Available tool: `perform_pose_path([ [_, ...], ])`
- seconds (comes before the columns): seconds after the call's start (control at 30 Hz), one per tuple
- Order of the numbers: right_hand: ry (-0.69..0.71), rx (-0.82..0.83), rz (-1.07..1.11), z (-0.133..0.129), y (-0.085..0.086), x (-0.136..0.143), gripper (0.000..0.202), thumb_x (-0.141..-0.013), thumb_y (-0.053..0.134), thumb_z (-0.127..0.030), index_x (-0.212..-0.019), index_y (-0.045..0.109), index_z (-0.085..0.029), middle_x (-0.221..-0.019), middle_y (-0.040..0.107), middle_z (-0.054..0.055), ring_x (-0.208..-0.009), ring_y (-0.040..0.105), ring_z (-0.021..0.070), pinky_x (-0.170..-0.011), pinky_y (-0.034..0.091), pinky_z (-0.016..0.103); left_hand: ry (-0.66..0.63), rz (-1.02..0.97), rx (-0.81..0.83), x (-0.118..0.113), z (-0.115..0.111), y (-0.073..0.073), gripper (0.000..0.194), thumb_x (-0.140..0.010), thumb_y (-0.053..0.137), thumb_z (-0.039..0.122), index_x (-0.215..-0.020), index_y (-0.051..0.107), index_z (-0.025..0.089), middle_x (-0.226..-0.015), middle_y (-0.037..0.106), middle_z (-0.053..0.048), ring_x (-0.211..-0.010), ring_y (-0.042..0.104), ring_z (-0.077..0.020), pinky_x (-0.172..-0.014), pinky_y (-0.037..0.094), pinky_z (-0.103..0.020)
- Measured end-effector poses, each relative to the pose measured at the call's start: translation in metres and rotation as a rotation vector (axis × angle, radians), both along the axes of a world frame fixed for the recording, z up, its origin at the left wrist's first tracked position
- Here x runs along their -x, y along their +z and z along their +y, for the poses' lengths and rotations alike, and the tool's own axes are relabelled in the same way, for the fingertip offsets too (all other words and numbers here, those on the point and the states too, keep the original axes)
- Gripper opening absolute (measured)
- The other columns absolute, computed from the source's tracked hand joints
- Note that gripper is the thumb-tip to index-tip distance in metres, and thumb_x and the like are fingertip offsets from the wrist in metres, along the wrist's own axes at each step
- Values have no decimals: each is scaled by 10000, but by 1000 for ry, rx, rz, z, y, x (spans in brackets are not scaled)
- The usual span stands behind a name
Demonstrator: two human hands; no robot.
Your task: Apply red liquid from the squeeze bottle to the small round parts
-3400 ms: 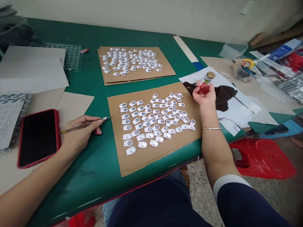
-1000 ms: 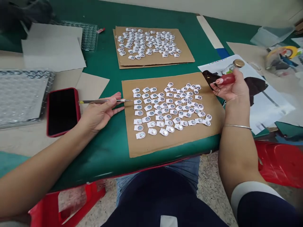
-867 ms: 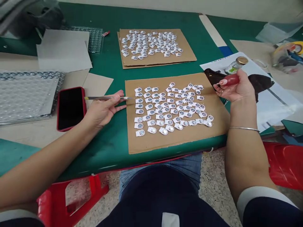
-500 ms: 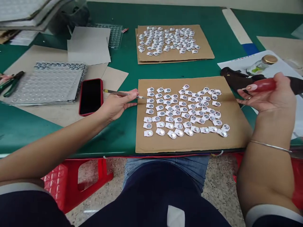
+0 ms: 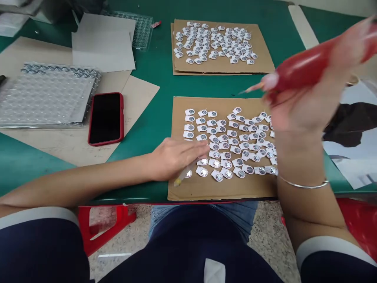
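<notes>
My left hand [image 5: 176, 157] lies low over the near cardboard sheet [image 5: 224, 189], closed around a thin, pen-like tool [image 5: 184, 175] with a yellowish end. Its fingers cover some of the small white tabs with round silver-and-dark discs [image 5: 226, 164], which lie in loose rows on the sheet. Raised above the sheet's right side, my right hand [image 5: 306, 106] grips a red squeeze bottle [image 5: 306, 65]. A fine needle tip on the bottle points left. Motion blurs this hand, and my wrist hides the right end of the rows.
Behind stand stacked cardboard sheets [image 5: 265, 63] with more tabs. To the left are a red-cased phone [image 5: 106, 118], bubble-textured clear sheets [image 5: 55, 96] and grey card [image 5: 101, 47]. A dark brown item [image 5: 344, 127] rests on white paper [image 5: 361, 102] at right.
My right hand has risen and moved left with the red bottle, from over the brown item. My left hand has moved right onto the tabs, and its tool's yellowish end now points toward me.
</notes>
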State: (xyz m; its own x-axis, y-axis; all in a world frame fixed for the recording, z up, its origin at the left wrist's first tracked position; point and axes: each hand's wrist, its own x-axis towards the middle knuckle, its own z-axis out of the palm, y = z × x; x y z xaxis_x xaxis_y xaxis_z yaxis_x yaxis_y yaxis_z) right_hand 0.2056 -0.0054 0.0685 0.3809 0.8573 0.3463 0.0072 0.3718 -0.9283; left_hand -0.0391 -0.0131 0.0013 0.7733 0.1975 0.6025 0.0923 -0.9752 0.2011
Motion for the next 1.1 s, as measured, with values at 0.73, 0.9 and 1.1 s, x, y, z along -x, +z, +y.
perform_pose_path([
  [0.73,51,177,-75,-17,-40,46,279,-775,486,-514,-715,499,-241,-544,504,1,-595,620,203,-361,341,275,-6,149,-193,2,-9,-4,193,-837,478,71,-1004,561,23,-985,657,-170,-804,667,-183,-569,563,-246],
  [0.9,50,198,-119,-19,-39,44,255,-767,505,-498,-726,493,-247,-593,510,7,-561,600,195,-357,356,296,-11,151,-187,3,-10,-4,204,-830,490,84,-1008,561,14,-993,651,-183,-788,668,-191,-567,568,-261],
  [1.1,112,232,-140,-21,-41,45,249,-762,519,-494,-740,501,-246,-626,530,4,-513,584,175,-355,395,311,16,145,-221,2,-11,-4,178,-844,458,78,-970,578,40,-949,669,-156,-837,659,-179,-624,574,-253],
])
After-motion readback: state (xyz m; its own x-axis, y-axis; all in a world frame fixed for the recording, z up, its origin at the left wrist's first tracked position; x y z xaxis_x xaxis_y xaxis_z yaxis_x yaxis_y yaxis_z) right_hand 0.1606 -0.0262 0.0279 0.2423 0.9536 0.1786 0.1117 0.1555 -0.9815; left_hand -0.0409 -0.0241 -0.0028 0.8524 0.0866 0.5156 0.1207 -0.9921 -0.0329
